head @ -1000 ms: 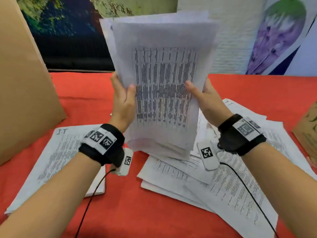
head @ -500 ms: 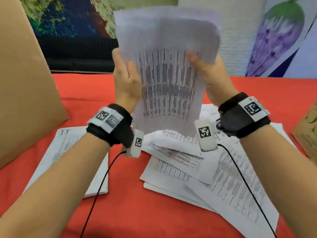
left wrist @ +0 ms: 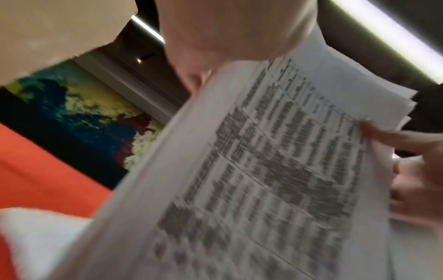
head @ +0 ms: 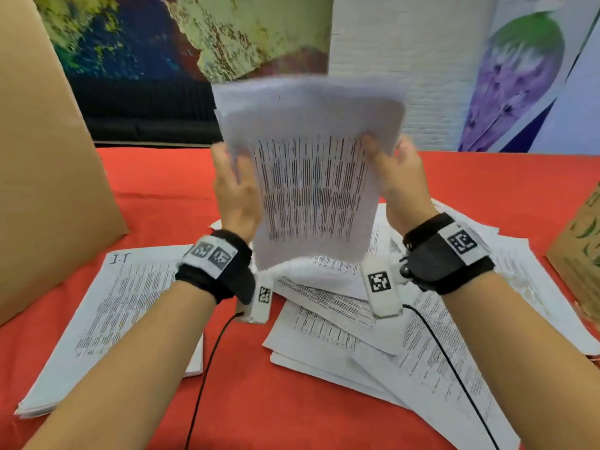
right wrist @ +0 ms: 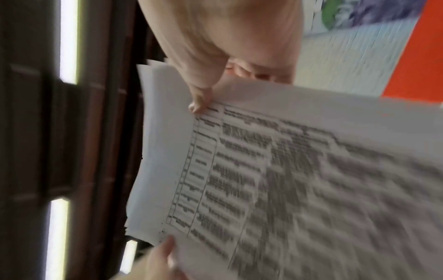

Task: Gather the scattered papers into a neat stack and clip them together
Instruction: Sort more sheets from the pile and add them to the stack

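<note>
Above table, both hands (head: 238,193) (head: 401,186) still grip paper sheaf (head: 311,177), now lower than before.

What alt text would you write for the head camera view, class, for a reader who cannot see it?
Two hands, left hand and right hand, hold a sheaf of printed papers upright above a red table. More printed sheets lie scattered below, with a separate stack to the left.

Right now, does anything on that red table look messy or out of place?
Yes. Loose papers lie fanned at crooked angles on the red table, overlapping unevenly. The held stack, gripped by the left hand and right hand, has uneven top edges.
</note>
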Action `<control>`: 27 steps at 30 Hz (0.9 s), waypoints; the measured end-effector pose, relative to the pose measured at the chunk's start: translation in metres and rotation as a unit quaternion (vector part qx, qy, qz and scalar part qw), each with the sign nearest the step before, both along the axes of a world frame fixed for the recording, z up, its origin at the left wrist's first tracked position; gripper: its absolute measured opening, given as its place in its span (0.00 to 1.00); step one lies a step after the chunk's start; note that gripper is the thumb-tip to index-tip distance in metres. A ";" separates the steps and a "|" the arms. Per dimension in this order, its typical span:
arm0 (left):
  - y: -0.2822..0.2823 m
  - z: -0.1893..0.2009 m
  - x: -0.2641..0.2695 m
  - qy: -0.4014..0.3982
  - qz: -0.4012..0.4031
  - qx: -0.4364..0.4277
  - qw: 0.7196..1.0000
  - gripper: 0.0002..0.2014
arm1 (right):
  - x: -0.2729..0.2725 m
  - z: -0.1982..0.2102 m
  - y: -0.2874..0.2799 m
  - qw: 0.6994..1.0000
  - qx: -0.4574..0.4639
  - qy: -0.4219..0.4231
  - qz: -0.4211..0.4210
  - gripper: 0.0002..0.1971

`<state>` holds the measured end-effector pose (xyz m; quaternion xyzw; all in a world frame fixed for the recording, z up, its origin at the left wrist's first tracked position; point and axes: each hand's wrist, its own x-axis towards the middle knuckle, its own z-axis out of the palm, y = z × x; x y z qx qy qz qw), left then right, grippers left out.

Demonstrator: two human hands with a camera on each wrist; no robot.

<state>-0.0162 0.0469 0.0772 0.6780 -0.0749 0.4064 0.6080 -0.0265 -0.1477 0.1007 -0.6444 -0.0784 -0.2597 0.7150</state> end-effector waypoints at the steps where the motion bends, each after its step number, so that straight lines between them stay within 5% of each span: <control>1: 0.004 -0.016 0.001 0.069 -0.005 0.019 0.997 0.14 | 0.001 -0.012 -0.002 0.999 -0.012 0.043 -0.002 0.30; 4: 0.002 -0.064 0.008 0.173 -0.018 0.026 0.984 0.18 | 0.003 -0.047 0.002 0.991 -0.032 0.131 0.016 0.43; 8: -0.022 -0.053 0.007 0.038 -0.035 -0.065 0.997 0.06 | -0.001 -0.039 0.019 0.998 0.030 0.059 0.004 0.05; 11: -0.022 -0.026 0.007 -0.015 -0.014 -0.063 0.998 0.15 | -0.003 -0.021 0.016 1.000 -0.004 -0.006 0.007 0.05; 13: -0.009 -0.034 0.015 0.018 -0.008 -0.070 0.997 0.08 | 0.002 -0.028 0.005 0.999 -0.025 0.024 -0.010 0.16; 16: 0.003 -0.077 0.023 0.144 -0.054 -0.036 0.987 0.16 | 0.004 -0.060 -0.009 0.991 -0.024 0.127 0.032 0.48; 19: -0.008 -0.098 0.016 0.166 -0.075 -0.040 0.982 0.10 | -0.001 -0.079 -0.001 0.990 -0.025 0.124 0.059 0.26; 22: -0.015 -0.078 0.011 0.052 0.001 -0.082 0.995 0.08 | -0.009 -0.059 0.012 0.998 0.010 0.062 0.000 0.09; 27: -0.011 -0.047 0.003 -0.043 -0.030 -0.038 0.998 0.07 | -0.020 -0.029 0.014 0.999 -0.031 -0.009 -0.012 0.04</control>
